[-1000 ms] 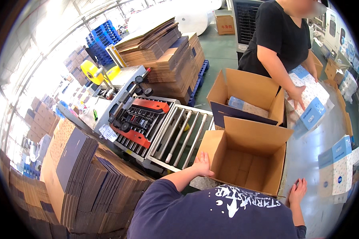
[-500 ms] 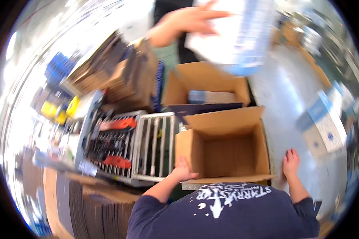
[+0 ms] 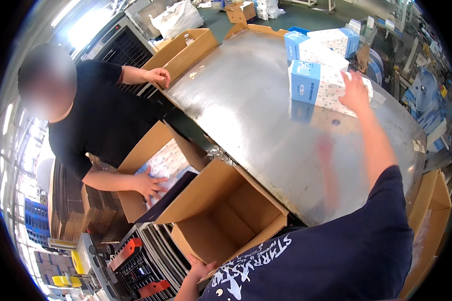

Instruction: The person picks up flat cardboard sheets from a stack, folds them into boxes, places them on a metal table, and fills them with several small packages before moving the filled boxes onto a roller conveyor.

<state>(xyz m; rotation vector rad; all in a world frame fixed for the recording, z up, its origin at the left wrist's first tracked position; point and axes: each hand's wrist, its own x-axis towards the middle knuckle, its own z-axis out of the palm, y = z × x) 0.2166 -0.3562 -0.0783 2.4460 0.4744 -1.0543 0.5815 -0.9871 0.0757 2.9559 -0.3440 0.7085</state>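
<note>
My left hand (image 3: 201, 267) holds the near left edge of an open cardboard box (image 3: 221, 233), its bare inside showing. Out to the right, my right hand (image 3: 355, 93) spans the top of a blue-and-white carton (image 3: 306, 84) on the metal table, fingers on the far side and thumb on the near side. Just behind it is a second blue-and-white carton (image 3: 296, 46), and a third carton (image 3: 349, 40) lies beyond. A co-worker's hand (image 3: 149, 184) rests on a patterned white pack (image 3: 168, 159) inside another cardboard box (image 3: 130, 203), next to mine.
The shiny metal table (image 3: 236, 100) spreads ahead and right. A co-worker in a dark shirt (image 3: 100, 105) stands left. Stacked flat cardboard (image 3: 68, 200) and a rack with red parts (image 3: 128, 253) are at lower left. A cardboard box (image 3: 429, 215) stands at right.
The view has swung right. My right hand has gone from the table surface to a carton; my left stays at the box. The co-worker's blurred white-and-blue pack is now in their box.
</note>
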